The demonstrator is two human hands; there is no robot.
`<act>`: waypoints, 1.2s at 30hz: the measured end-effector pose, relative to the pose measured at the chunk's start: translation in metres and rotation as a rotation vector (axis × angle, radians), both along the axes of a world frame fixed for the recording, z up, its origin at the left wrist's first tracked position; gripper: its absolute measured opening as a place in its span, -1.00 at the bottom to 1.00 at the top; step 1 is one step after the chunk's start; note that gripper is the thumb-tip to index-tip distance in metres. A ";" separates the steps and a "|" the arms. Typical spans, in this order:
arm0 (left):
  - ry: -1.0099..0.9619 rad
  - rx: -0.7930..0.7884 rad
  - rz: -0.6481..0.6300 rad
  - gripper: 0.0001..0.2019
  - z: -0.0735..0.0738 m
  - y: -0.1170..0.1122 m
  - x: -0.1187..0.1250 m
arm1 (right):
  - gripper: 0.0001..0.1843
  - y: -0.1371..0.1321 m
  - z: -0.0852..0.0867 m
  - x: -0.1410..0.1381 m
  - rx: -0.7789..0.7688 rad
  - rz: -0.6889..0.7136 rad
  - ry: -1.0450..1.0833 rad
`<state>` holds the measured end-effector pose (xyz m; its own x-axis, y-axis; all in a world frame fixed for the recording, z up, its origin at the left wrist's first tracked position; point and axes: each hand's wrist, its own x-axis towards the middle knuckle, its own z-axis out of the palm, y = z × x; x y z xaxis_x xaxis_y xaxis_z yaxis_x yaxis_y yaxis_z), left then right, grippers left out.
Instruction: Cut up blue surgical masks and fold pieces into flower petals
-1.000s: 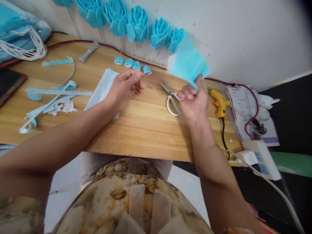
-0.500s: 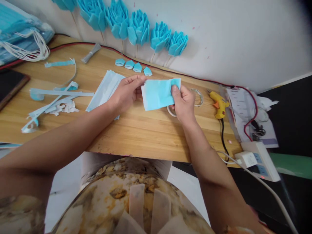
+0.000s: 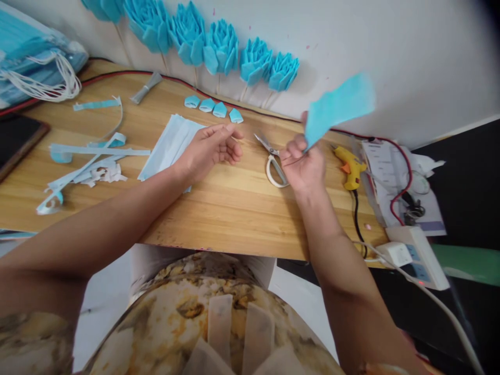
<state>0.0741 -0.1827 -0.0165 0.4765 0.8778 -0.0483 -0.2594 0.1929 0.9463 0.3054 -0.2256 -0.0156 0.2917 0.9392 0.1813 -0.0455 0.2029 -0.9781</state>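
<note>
Beyond the scissors (image 3: 274,151) and to their right, holding up a blue sheet (image 3: 339,107) by its lower end with the right hand (image 3: 307,164), with fingers clamped on it and the far end free. To the left of the scissors, showing the left hand (image 3: 214,148) with fingers loosely bent and nothing visible between them; cannot tell if touching the pale stack (image 3: 170,143) near it. By gripping at one end only, may let the sheet crease or slip. When lowering it toward the scissors, may catch it on the bare blades (image 3: 264,142). By swinging farther right of the scissors, may knock the glue gun (image 3: 353,167); cannot tell if hot. With careless left reach, may scatter four small folded pieces (image 3: 219,109), beyond and left of the scissors.
</note>
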 end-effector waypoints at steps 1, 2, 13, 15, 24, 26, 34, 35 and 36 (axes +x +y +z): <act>0.002 -0.001 0.007 -0.65 -0.002 0.000 0.001 | -0.47 -0.003 -0.001 -0.009 -0.023 0.012 -0.028; 0.005 -0.003 0.022 -0.66 -0.003 0.001 0.002 | -0.47 -0.006 -0.002 -0.018 -0.049 0.038 -0.095; -0.058 -0.041 -0.014 -0.67 0.001 0.000 0.001 | -0.51 -0.003 -0.002 0.004 0.031 0.065 0.076; -0.022 -0.039 -0.006 -0.64 0.003 0.000 -0.001 | -0.48 0.000 0.000 0.014 0.082 0.054 0.090; -0.059 -0.020 -0.012 -0.60 -0.005 0.003 0.004 | -0.49 -0.006 -0.006 -0.022 -0.108 0.058 -0.115; -0.039 -0.040 -0.007 -0.51 -0.005 0.004 0.005 | -0.50 -0.008 -0.008 -0.026 -0.099 0.060 -0.118; -0.081 -0.021 -0.090 -0.45 -0.003 0.003 0.001 | -0.53 -0.006 -0.008 -0.022 -0.107 -0.021 -0.076; -0.080 -0.008 -0.091 -0.50 -0.003 0.002 0.001 | -0.53 -0.007 -0.008 -0.023 -0.114 -0.017 -0.082; -0.067 0.001 -0.083 -0.55 -0.003 0.000 0.002 | -0.53 -0.007 -0.007 -0.024 -0.123 -0.008 -0.092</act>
